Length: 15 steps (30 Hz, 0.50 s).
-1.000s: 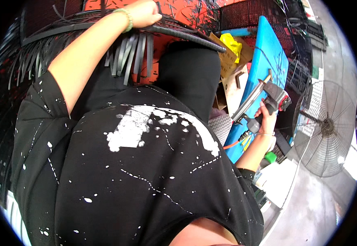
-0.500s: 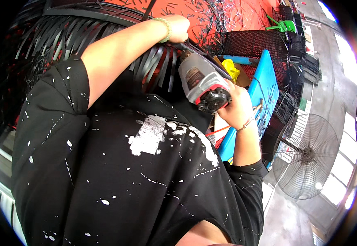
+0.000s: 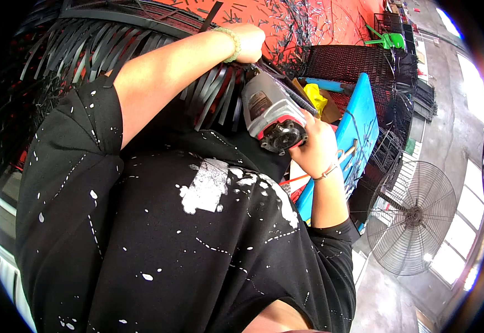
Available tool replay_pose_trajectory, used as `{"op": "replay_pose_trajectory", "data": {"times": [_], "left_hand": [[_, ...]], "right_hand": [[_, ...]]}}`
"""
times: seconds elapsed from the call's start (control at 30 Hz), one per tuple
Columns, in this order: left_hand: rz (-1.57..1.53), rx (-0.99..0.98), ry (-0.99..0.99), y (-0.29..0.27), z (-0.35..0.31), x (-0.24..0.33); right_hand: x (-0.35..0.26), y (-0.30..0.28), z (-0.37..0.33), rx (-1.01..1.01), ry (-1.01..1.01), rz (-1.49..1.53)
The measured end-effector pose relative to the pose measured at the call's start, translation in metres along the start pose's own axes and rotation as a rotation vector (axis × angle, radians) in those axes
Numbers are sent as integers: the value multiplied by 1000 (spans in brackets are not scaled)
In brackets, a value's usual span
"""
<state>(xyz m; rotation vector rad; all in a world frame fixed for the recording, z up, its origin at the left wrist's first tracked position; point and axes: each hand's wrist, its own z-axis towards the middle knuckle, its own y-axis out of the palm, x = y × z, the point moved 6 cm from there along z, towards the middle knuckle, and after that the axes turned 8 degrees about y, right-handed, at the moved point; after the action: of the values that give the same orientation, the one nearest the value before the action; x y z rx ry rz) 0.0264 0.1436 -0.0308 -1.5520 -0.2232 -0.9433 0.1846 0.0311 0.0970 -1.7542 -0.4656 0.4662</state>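
My right hand [image 3: 318, 149] grips a grey nail gun [image 3: 269, 105] with a red ring and a round black cap facing me. Its far end lies close to my left hand and partly behind it. My left hand [image 3: 248, 43], with a beaded bracelet at the wrist, is closed at the edge of a dark woven frame [image 3: 125, 21]; what its fingers hold is hidden. From that frame hang many loose flat black strips [image 3: 217, 91], several of them under my left forearm. One strip [image 3: 212, 16] sticks up beside the left wrist.
A blue board [image 3: 364, 111] stands tilted at my right, beside a crumpled yellow bag [image 3: 315, 99]. Beyond is a black woven panel [image 3: 347, 65], with a green dustpan [image 3: 389, 39] behind. A large caged fan [image 3: 414, 216] stands further right. Cut strip pieces litter the red floor [image 3: 336, 22].
My left hand has shifted slightly right and down. The nail gun has tilted a little, so its black cap faces me more fully. My right hand keeps its grip.
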Motion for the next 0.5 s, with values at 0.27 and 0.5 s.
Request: {"op": "replay_pose_trajectory", "data": {"times": [0.27, 0.5], "left_hand": [[-29, -9, 82, 4, 4, -7], [-37, -38, 57, -1, 4, 5]], "right_hand": [[10, -2, -1, 17, 50, 35], [90, -21, -79, 431, 494, 528]]}}
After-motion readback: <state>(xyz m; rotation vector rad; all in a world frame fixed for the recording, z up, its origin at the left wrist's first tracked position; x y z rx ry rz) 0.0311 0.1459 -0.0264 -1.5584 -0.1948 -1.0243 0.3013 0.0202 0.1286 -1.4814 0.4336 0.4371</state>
